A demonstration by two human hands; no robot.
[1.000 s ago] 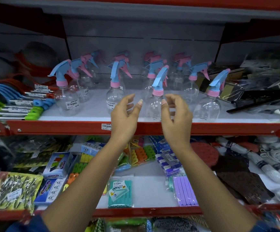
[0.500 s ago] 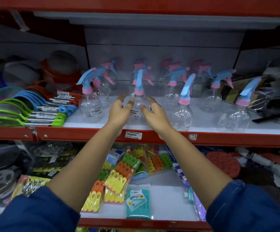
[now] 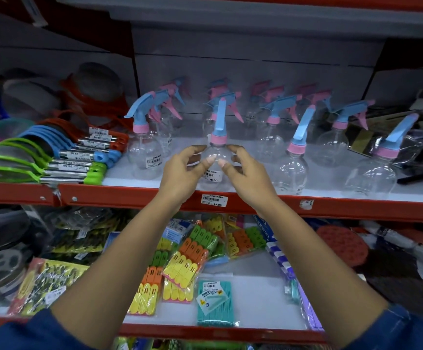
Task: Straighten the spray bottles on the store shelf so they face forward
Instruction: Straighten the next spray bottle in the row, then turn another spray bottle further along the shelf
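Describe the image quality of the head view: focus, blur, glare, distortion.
Head view: the front spray bottle between the left hand and right hand is fairly sharp; the back-row bottles are soft and dim; the shelf edge bows from wide-angle distortion; corners darken.

Head-worn view, facing the store shelving

One wide-angle camera looks forward and slightly down from close range, red shelf edge (image 3: 255, 205) mid-frame, both forearms reaching in from below.

Shelf (image 3: 139, 198), front row: open gaps are left between the clear spray bottles (image 3: 291, 170). Access from the left is blocked by stacked strainers (image 3: 53, 160). Rear rows are crowded by trigger heads (image 3: 228, 97). Overhead room is limited by the upper shelf (image 3: 230, 16).
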